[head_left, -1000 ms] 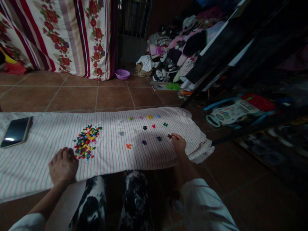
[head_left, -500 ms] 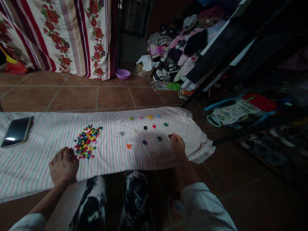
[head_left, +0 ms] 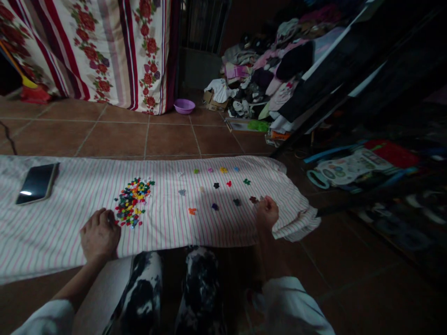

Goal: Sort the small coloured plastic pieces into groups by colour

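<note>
A mixed pile of small coloured pieces (head_left: 134, 201) lies on the striped cloth (head_left: 164, 228). Beside its lower left edge rests my left hand (head_left: 100, 233), fingers curled, with anything under them hidden. Small single-colour groups are spread over the cloth to the right, among them an orange one (head_left: 192, 211), a dark purple one (head_left: 214, 206) and a green one (head_left: 247, 181). My right hand (head_left: 267, 213) is closed just right of the dark brown group (head_left: 253, 200); what its fingers hold, if anything, is too small to name.
A phone (head_left: 37, 183) lies on the cloth at the left. Beyond the cloth are a purple basin (head_left: 184, 106) on the tiled floor, a floral curtain (head_left: 115, 56) and a heap of clothes (head_left: 258, 74). A dark slanted frame stands at the right.
My right hand has shifted slightly right, off the dark brown group, and its fingers have drawn together. My left hand stays by the pile. The whole view has moved a little.
</note>
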Motion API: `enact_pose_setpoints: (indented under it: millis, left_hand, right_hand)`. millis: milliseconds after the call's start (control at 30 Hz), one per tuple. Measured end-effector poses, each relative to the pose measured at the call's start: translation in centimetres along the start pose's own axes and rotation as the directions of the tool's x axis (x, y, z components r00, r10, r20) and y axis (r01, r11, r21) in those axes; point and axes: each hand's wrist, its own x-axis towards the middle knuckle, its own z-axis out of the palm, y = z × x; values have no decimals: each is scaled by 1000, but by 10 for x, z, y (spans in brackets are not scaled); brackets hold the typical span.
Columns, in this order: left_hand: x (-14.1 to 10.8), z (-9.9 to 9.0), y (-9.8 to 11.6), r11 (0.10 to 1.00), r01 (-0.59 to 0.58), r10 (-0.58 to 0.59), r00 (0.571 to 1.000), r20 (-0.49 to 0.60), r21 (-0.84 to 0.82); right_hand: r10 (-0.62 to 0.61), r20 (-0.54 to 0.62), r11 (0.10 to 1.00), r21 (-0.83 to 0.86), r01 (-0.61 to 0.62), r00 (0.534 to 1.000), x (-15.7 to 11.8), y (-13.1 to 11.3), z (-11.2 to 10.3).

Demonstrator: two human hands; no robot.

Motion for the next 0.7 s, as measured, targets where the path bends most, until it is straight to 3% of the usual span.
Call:
enact_pose_setpoints:
  millis: [100, 200, 267, 367, 533, 600, 700]
  left_hand:
    - [0, 1, -1, 1000, -5, 5, 1000, -2, 10]
    - [0, 3, -2, 1000, -12, 12, 1000, -19, 13]
    - [1, 5, -2, 1000, -18, 19, 999, -33, 12]
    - [1, 7, -3, 1000, -21, 22, 998, -50, 12]
    - [1, 7, -3, 999, -24, 25, 999, -43, 28]
    - [1, 7, -2, 999, -27, 28, 999, -47, 35]
    - [1, 7, -2, 998, -36, 39, 997, -64, 45]
  right_hand:
    - [-16, -12, 994, 108, 18, 1000, -21, -36, 7]
    - [-132, 163, 979, 179, 102, 978, -57, -79, 20]
    - [-219, 296, 960, 233, 152, 929, -87, -105, 32]
    - [-362, 497, 918, 336, 210, 789, -133, -138, 55]
    - [-516, 730, 856, 410, 317, 449, -192, -174, 93]
    - [-512, 781, 848, 391, 358, 359, -208, -184, 106]
    - [-508, 814, 827, 370, 424, 281, -222, -196, 124]
